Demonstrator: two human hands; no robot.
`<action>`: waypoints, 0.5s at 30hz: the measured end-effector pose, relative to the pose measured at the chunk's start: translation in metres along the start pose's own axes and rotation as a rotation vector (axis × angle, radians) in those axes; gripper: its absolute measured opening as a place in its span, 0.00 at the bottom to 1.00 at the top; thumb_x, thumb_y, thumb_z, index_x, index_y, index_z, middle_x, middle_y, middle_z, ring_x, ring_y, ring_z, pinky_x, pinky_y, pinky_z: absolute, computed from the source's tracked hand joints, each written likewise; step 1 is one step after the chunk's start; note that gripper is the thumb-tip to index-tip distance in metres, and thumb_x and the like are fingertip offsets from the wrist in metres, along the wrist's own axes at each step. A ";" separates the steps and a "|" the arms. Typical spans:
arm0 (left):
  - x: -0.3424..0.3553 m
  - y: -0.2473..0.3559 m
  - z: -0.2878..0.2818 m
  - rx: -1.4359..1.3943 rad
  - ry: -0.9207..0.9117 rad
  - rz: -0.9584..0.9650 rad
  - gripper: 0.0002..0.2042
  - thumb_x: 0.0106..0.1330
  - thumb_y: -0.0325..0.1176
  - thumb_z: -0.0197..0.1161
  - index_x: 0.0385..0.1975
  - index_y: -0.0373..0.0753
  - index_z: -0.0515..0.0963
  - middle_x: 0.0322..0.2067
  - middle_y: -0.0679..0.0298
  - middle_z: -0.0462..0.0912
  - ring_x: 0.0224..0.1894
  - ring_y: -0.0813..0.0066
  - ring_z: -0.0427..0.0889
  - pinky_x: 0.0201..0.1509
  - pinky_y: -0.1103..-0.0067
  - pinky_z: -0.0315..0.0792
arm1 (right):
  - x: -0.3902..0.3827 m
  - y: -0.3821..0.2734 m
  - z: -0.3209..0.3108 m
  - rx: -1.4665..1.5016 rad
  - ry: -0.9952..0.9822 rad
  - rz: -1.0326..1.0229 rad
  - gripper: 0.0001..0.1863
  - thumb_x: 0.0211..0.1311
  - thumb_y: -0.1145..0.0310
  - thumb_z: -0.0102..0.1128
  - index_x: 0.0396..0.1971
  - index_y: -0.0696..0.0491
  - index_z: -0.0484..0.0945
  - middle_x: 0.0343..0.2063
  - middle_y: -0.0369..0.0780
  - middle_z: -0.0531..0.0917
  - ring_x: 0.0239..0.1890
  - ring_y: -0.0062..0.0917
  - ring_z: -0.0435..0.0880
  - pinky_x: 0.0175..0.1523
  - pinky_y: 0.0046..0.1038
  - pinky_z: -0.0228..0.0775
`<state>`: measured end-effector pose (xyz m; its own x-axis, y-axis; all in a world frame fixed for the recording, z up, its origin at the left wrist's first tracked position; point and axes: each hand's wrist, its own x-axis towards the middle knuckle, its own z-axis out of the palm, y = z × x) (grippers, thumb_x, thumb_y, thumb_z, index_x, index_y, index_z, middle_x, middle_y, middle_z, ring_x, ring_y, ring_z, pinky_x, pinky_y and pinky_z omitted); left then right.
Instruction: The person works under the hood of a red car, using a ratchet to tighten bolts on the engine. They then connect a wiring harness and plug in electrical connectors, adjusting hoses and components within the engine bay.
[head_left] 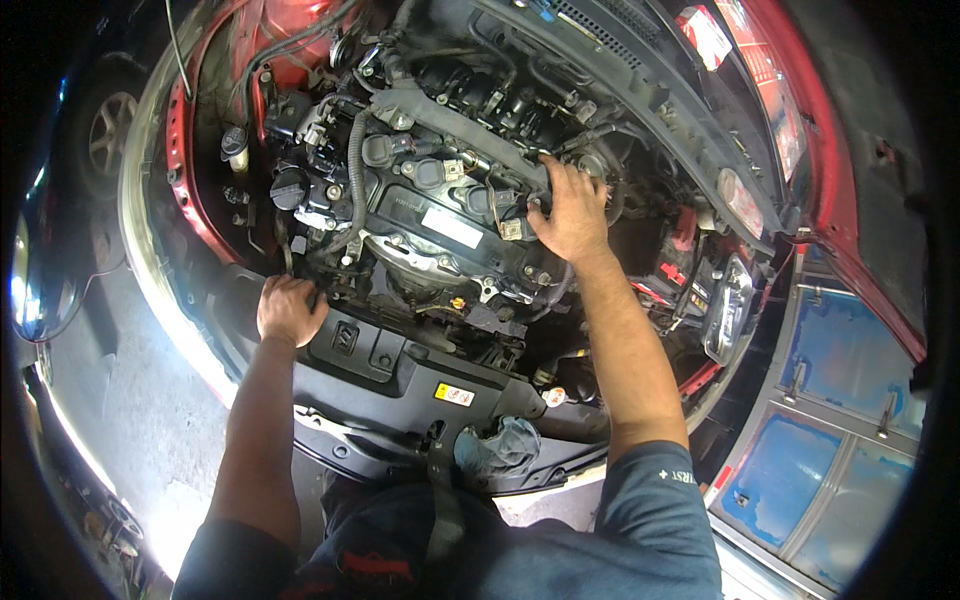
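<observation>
Resting a loose left hand (290, 310) before the engine (410, 215), we're curling the right hand (573, 212) atop, grip unclear; ignition coils (428, 174) sitting uncovered, unpulled.

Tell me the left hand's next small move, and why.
I'd probably bring the left hand over to steady the thick black wiring harness. That hand seems only to rest on the black front cover, while the right hand is alone by the harness's right end, its thumb near a beige connector.
</observation>
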<state>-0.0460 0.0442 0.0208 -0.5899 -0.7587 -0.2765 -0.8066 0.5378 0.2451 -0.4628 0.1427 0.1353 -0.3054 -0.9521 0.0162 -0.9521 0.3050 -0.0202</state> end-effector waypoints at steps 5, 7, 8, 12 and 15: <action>0.001 -0.001 0.000 -0.009 -0.009 -0.003 0.17 0.63 0.48 0.59 0.33 0.39 0.84 0.42 0.58 0.88 0.55 0.59 0.80 0.69 0.66 0.64 | -0.014 0.004 -0.007 0.040 0.313 -0.277 0.27 0.56 0.69 0.71 0.57 0.41 0.76 0.62 0.44 0.69 0.66 0.44 0.68 0.69 0.51 0.59; 0.000 -0.002 0.001 -0.003 -0.002 -0.004 0.17 0.63 0.48 0.59 0.33 0.39 0.85 0.41 0.58 0.88 0.55 0.59 0.80 0.69 0.67 0.63 | -0.017 0.007 -0.010 -0.038 0.201 -0.296 0.15 0.54 0.67 0.71 0.44 0.41 0.84 0.65 0.42 0.68 0.68 0.42 0.67 0.70 0.50 0.59; 0.000 -0.002 0.002 0.010 -0.002 0.000 0.17 0.63 0.48 0.59 0.33 0.39 0.85 0.41 0.58 0.88 0.55 0.59 0.80 0.69 0.67 0.63 | -0.016 0.008 -0.011 -0.067 0.164 -0.287 0.12 0.54 0.66 0.72 0.40 0.42 0.86 0.67 0.42 0.68 0.69 0.41 0.66 0.70 0.50 0.59; -0.001 -0.002 0.004 -0.040 0.010 -0.002 0.17 0.63 0.48 0.59 0.31 0.39 0.85 0.41 0.57 0.88 0.55 0.60 0.80 0.70 0.67 0.63 | -0.009 0.004 -0.009 -0.164 0.076 -0.310 0.09 0.56 0.64 0.67 0.37 0.46 0.87 0.68 0.41 0.68 0.72 0.37 0.60 0.75 0.46 0.53; -0.001 -0.003 0.005 -0.048 0.032 0.003 0.17 0.62 0.48 0.60 0.30 0.39 0.85 0.40 0.58 0.88 0.54 0.61 0.81 0.69 0.67 0.63 | -0.004 0.000 -0.008 -0.214 0.066 -0.329 0.09 0.59 0.63 0.63 0.36 0.50 0.86 0.67 0.41 0.68 0.72 0.38 0.61 0.74 0.46 0.54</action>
<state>-0.0434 0.0452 0.0160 -0.5897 -0.7693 -0.2457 -0.8020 0.5221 0.2903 -0.4614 0.1463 0.1432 0.0230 -0.9984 0.0513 -0.9786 -0.0119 0.2055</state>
